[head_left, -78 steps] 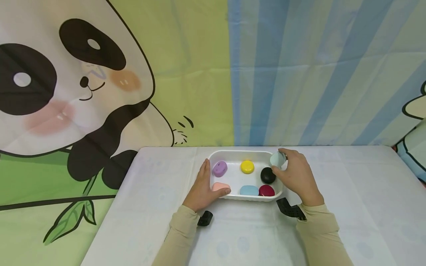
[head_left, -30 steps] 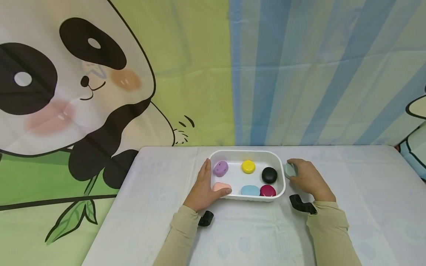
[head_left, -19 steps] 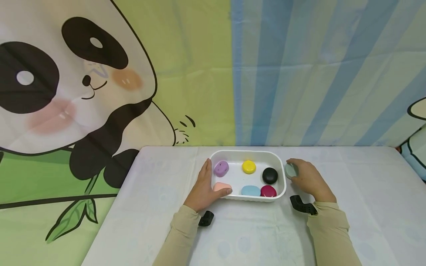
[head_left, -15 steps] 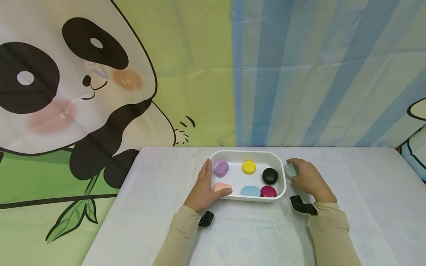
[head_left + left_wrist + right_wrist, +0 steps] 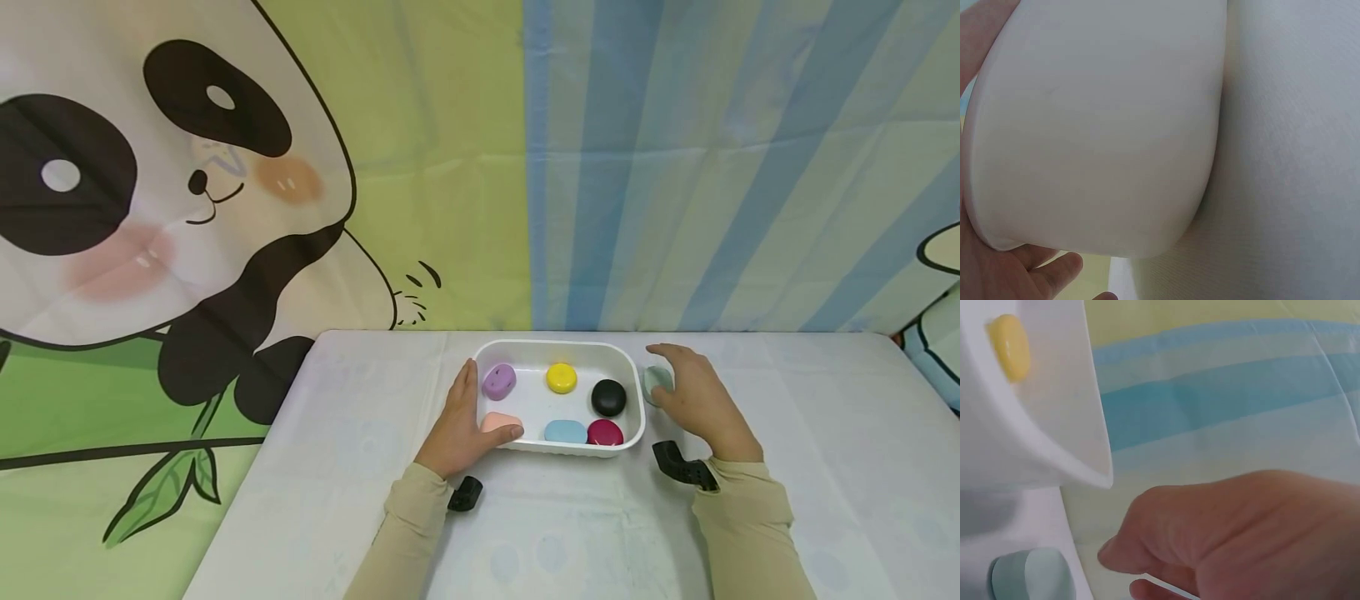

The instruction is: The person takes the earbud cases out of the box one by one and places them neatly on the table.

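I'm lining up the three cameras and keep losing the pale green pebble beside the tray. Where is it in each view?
Head: the pale green pebble lies on the table just right of the white tray, by the right hand.
Left wrist: not in it; only the tray's outer wall and the left hand.
Right wrist: bottom left, below the tray's rim.
Shared landmark: the white tray.

Staged indoor recording setup, likely playroom-style corner: cartoon panda fabric backdrop (image 5: 180, 192) fills left of frame, blue-striped curtain (image 5: 720, 167) at right, white cloth-covered table (image 5: 337, 467) along bottom.
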The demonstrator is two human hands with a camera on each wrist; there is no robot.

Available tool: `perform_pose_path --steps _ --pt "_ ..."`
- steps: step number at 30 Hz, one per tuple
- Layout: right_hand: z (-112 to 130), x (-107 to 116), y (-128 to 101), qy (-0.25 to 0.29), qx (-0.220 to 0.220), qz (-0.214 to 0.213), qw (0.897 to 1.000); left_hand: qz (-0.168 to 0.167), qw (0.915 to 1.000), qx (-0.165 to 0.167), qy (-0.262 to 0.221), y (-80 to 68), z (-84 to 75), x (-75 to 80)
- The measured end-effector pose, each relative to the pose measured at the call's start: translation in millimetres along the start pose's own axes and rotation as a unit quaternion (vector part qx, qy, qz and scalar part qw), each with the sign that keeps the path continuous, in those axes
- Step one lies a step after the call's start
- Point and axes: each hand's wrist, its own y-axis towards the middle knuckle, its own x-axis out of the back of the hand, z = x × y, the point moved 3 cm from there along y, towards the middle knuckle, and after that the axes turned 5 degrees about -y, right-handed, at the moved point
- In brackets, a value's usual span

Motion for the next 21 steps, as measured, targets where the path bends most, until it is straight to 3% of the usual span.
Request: perform_pose_path --steps 11,21 --pt "22.1 3.3 -2.0 -0.001 -0.016 -0.027 0.999 0.003 1.0 0.001 0.003 -0.2 -1.8 1.3" --pt "46.6 -2.0 -3.6 -0.023 -0.02 -0.016 0.999 0.008 0.9999 0.005 -0.004 -0.1 -3.1 1.5"
